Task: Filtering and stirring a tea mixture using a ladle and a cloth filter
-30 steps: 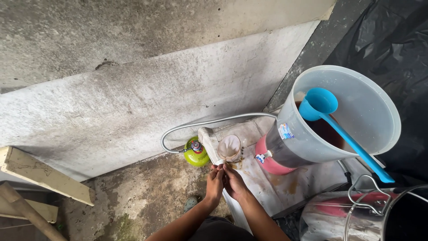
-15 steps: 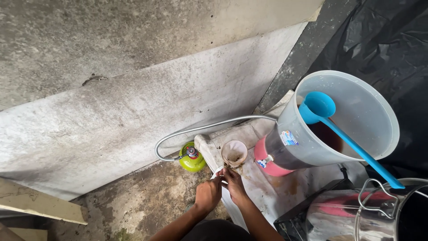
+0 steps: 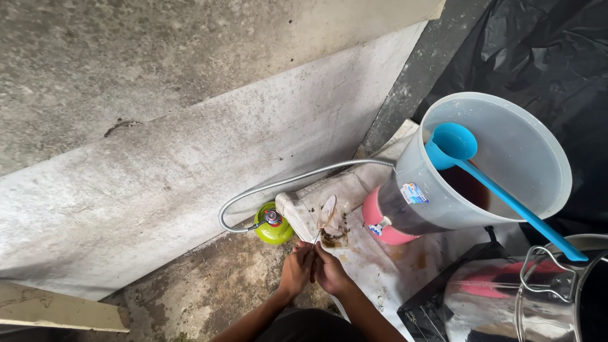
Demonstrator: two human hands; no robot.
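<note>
Cup (image 3: pixel 329 214) now tipped, stained sheet (image 3: pixel 380 266), concrete wall (image 3: pixel 158 95)

two bare forearms, no sleeves; left hand (image 3: pixel 296 271) and right hand (image 3: pixel 330 276) ungloved, ringless

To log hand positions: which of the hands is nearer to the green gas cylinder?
Left. The left hand lies just below-right of the green gas cylinder; the right hand is farther right.

- Left hand (image 3: pixel 296 269) and right hand (image 3: pixel 329 271): pressed together; whatever thin item the fingers pinch is too small to identify.
- Metal pot (image 3: pixel 538 297): cut off by right and bottom edges.
- Hose (image 3: pixel 278 187): far end hidden behind bucket (image 3: pixel 506 158).
- Wooden plank (image 3: pixel 50 310): cropped at left edge.
</note>
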